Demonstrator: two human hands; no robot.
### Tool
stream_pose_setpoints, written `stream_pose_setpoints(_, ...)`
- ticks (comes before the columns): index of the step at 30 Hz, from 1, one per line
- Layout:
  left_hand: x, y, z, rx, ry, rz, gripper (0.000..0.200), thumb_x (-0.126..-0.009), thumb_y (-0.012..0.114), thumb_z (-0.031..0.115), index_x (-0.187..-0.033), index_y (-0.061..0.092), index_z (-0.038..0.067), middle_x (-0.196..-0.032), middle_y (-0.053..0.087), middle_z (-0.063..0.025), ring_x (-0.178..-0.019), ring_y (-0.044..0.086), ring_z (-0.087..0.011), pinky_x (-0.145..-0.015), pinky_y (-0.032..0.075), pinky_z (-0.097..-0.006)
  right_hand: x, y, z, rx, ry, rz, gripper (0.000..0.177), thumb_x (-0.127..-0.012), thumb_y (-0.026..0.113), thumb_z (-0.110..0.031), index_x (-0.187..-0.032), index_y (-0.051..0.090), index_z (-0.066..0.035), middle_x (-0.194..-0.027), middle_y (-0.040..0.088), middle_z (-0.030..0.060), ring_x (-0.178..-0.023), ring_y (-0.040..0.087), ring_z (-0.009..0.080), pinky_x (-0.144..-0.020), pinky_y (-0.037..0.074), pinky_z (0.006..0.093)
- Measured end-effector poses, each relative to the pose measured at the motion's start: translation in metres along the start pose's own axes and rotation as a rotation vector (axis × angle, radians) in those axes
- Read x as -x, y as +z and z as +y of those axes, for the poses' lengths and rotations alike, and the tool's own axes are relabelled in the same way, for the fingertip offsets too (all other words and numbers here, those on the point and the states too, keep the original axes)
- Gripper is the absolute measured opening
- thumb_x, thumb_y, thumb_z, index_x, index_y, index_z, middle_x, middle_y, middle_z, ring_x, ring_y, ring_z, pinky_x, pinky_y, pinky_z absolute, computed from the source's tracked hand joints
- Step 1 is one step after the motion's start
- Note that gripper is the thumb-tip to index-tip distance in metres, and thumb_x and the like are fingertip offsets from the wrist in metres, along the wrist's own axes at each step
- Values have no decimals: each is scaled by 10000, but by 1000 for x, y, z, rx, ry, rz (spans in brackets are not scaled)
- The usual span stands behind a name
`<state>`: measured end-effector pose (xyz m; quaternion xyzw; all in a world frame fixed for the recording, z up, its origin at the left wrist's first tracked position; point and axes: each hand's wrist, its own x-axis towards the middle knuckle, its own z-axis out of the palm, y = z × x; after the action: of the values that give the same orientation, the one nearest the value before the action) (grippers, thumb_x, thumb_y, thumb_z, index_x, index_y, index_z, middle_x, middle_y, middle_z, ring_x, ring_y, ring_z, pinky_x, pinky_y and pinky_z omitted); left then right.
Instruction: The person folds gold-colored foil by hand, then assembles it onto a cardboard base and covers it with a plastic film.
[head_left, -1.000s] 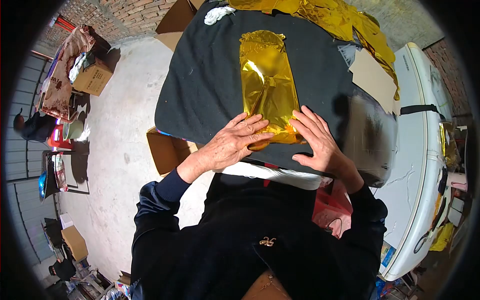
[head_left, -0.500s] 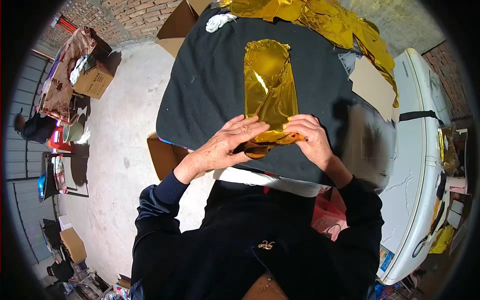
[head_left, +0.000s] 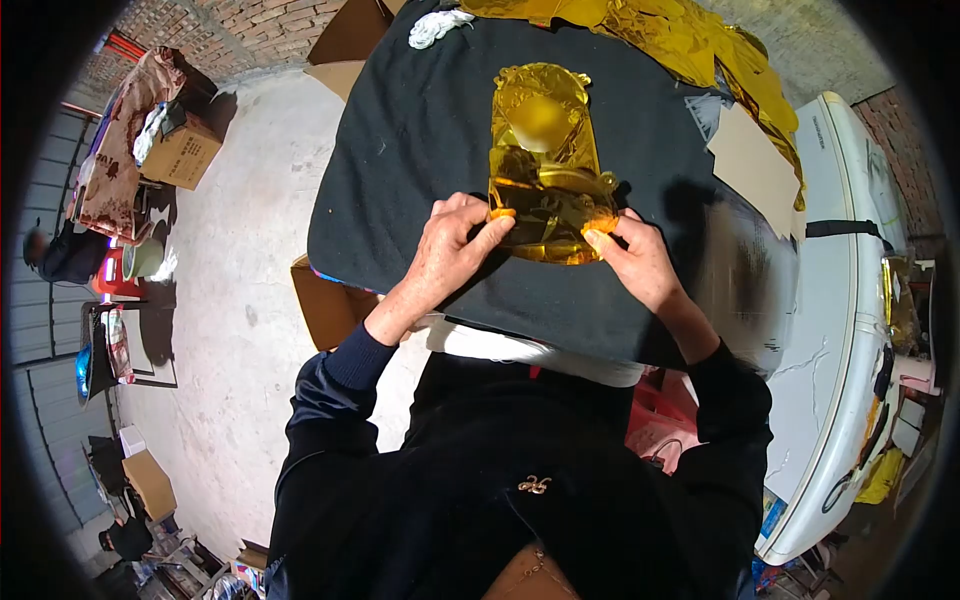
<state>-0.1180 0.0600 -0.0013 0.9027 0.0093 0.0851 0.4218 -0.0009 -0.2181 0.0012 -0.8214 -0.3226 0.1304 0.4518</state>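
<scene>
A flat gold foil balloon (head_left: 545, 190) lies on a dark cloth-covered table (head_left: 410, 170), its near part folded up over itself. Small tabs show along its edges, and a round shape marks the far end. My left hand (head_left: 450, 245) pinches the left corner of the fold between thumb and fingers. At the opposite corner, my right hand (head_left: 640, 260) grips the foil the same way, thumb on top. Both hands rest low at the table's near side.
More gold foil (head_left: 680, 40) is heaped along the far right edge. A cardboard sheet (head_left: 755, 165) lies at the right, before a white appliance (head_left: 810, 300). A white crumpled cloth (head_left: 440, 28) sits at the far left. An open carton (head_left: 330, 305) stands below the left edge.
The near end of the foil has been folded away from me over the rest. My left hand has gone from lying spread on the foil to pinching its corner.
</scene>
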Motion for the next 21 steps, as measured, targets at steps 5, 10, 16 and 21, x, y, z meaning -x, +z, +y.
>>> stream_pose_setpoints(5,-2,-2,-1,23,160,-27,362,-961,814,365,-1162,785,65,-1042,692,-78,-1082,562,-235,-977,394,-405,-10,-1,9,-283,173,-71,243,-1048,690,-165,-1149,738,51,-991,759,85,-895,652,102,-821,528,302)
stream_pose_setpoints(10,-4,-1,-11,-53,268,-44,376,-900,863,336,-1147,777,65,-1099,681,-63,-1095,557,-252,-955,403,-404,-21,-3,10,-283,207,-107,255,-1070,647,-151,-1154,725,77,-1057,779,62,-938,660,79,-848,533,276)
stream_pose_setpoints(16,-5,12,-19,-45,268,53,271,-907,848,267,-1032,788,34,-1059,695,-81,-1054,582,-270,-937,412,-399,-21,-6,9,-421,206,-137,274,-1081,619,-136,-1240,681,77,-1054,751,56,-991,644,79,-889,529,285)
stream_pose_setpoints(21,-6,11,-16,-60,271,54,265,-906,849,259,-1001,794,18,-1058,694,-81,-1064,585,-269,-944,420,-405,-9,-35,14,-391,107,-274,360,-980,676,-61,-1316,614,51,-1251,663,115,-1074,620,161,-930,518,311)
